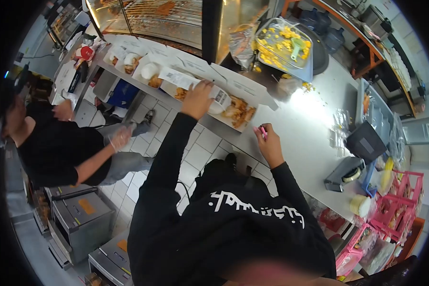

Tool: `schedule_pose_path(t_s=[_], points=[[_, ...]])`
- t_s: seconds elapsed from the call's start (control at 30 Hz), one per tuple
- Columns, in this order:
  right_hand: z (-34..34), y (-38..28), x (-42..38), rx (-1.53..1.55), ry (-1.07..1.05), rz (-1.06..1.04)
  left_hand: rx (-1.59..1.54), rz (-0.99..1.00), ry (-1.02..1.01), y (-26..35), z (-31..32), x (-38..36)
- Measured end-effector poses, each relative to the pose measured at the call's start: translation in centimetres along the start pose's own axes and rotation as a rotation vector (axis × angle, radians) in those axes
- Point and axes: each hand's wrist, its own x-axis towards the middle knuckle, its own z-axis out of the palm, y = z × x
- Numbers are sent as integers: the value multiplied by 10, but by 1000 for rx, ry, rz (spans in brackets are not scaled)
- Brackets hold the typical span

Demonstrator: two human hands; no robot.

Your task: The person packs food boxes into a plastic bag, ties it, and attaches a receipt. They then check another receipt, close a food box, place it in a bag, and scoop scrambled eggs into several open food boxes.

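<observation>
Gripping pink marker [263, 132] in right hand [270, 145], had those fingers closed around it, right by the near edge of counter [305, 148]. Couldn't tell whether touching the surface. Laid left hand [199, 98] over printed paper strip [173, 77], with fingers bent across its middle. Couldn't tell whether clamped on it or only resting. Had strip showing on both sides of left fingers, lying over a row of open boxes [226, 123].

Saw boxes lined up along the counter's near edge, with browned food [240, 113] just right of left fingers and white rounds [150, 70] to their left. Got tight clearance ahead of left fingers: raised lids [258, 94] first, then glass-fronted cabinet [211, 33] close behind. Logged end of last box between both hands, with a gap before right fingers.

Found widest open room right of right fingers: bare counter out to grey metal holder [336, 178] and dark panel [365, 142], both well apart from marker. Found more bare surface ahead of right fingers, up to tray [306, 74] of yellow food [286, 33] with green scoop [297, 49] in it.

Logged tiled floor [195, 138] past counter edge, nearer than left fingers. Spotted co-worker [62, 138] well left of left fingers, with gloved hand [120, 138] over floor, apart from boxes.
</observation>
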Motion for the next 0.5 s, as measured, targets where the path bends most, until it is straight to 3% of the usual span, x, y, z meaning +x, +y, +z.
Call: schedule_pose_path(t_s=[0.1,0.27,0.4,0.5], points=[[23,-4,24,-79,-81,87,179,11,-145,-3,5,23],[23,21,40,241,-215,320,360,60,-243,-5,2,35],[0,20,40,358,-242,434,299,132,-120,-9,10,34],[-11,74,39,322,-113,370,233,217,-50,10,-11,31]])
